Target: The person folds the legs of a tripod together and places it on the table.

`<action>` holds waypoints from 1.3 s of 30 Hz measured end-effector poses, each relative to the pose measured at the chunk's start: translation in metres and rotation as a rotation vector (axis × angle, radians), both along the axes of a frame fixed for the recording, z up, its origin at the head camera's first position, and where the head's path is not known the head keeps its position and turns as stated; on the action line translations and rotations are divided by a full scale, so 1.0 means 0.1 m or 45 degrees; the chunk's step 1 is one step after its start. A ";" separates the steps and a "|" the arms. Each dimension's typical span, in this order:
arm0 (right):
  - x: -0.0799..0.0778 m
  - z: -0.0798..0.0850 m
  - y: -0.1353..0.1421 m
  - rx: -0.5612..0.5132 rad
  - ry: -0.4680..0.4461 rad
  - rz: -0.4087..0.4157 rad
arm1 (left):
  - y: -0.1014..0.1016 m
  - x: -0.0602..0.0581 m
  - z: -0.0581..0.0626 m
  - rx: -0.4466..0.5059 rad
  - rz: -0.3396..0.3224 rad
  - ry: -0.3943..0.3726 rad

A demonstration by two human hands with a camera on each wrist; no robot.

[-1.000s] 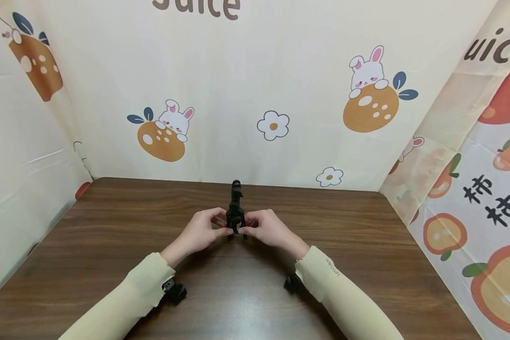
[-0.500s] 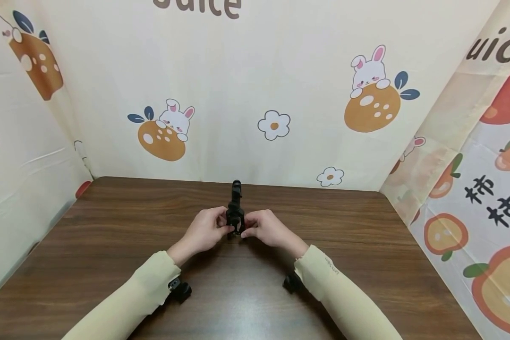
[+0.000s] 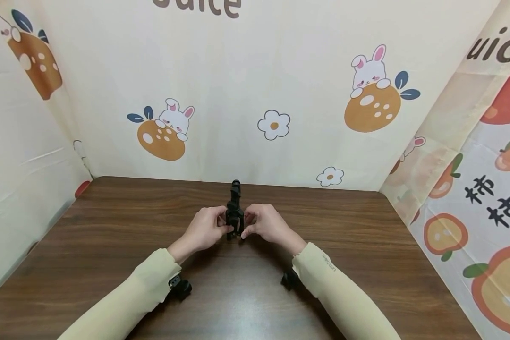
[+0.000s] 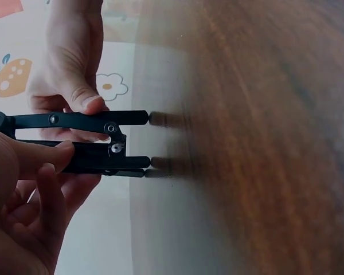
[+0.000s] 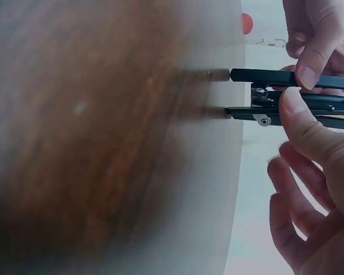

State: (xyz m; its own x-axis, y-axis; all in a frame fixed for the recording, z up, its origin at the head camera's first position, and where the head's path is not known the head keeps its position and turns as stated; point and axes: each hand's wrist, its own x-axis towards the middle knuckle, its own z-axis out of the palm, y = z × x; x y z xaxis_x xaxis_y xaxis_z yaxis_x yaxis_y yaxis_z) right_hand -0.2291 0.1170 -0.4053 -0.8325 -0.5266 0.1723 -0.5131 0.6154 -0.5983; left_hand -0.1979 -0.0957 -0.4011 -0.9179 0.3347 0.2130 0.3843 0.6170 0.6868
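A small black tripod [image 3: 235, 212] stands upright near the middle of the table, its legs close together and its feet on the wood. From the left, my left hand [image 3: 202, 230] pinches a leg, the thumb on its near side. My right hand [image 3: 268, 226] grips the tripod's right side, its thumb low on a leg. Up close in the left wrist view, hinged braces with a screw [image 4: 116, 148] join the legs [image 4: 80, 120]. In the right wrist view my right thumb [image 5: 295, 106] presses a leg, while several other fingers curl loosely below it.
The brown wooden table [image 3: 348, 264] runs back to a cream curtain [image 3: 233, 94] printed with rabbits and fruit. More printed cloth [image 3: 471, 198] hangs along the right side. Black wrist cameras [image 3: 180, 288] sit under both sleeve cuffs.
My left hand and forearm have shifted slightly right and inward. My right thumb has moved off the tripod's middle to its right side, and the right hand has risen slightly. The tripod stays upright.
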 end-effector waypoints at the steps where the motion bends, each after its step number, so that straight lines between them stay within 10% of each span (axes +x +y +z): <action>1: 0.00 0.01 0.00 0.013 -0.005 -0.022 | 0.00 0.00 0.00 0.000 0.001 -0.011; 19: -0.11 -0.01 0.04 0.104 -0.040 -0.072 | 0.02 -0.01 0.01 0.003 -0.036 -0.030; 39: -0.03 0.15 0.13 -0.544 -0.408 0.098 | -0.10 -0.06 -0.15 0.352 -0.098 -0.358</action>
